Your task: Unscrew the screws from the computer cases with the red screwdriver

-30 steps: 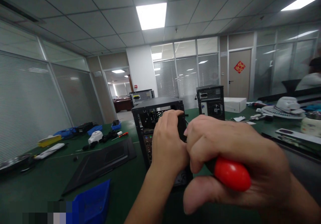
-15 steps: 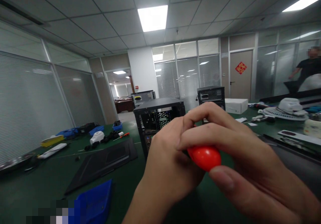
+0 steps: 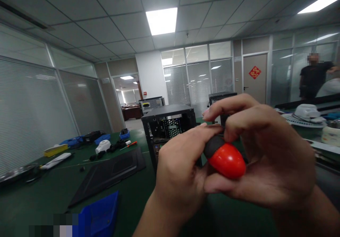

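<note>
A screwdriver with a glossy red handle and a black collar points away from me; its shaft is hidden. My right hand is curled round the handle, with the thumb beneath and the fingers above it. Against the black collar lies my left hand, closed about the front part of the screwdriver, its fingertips mostly hidden. Beyond both hands stands an open black computer case with its inner metalwork showing. The left hand covers the case's lower right part.
On the green table lie a black side panel and a blue tray to the left. An orange-handled screwdriver is farther back. More computer cases stand behind. A person is at the far right.
My right hand has turned and its fingers have lifted, baring the black collar. The red handle has shifted slightly right. The person at the back has moved left.
</note>
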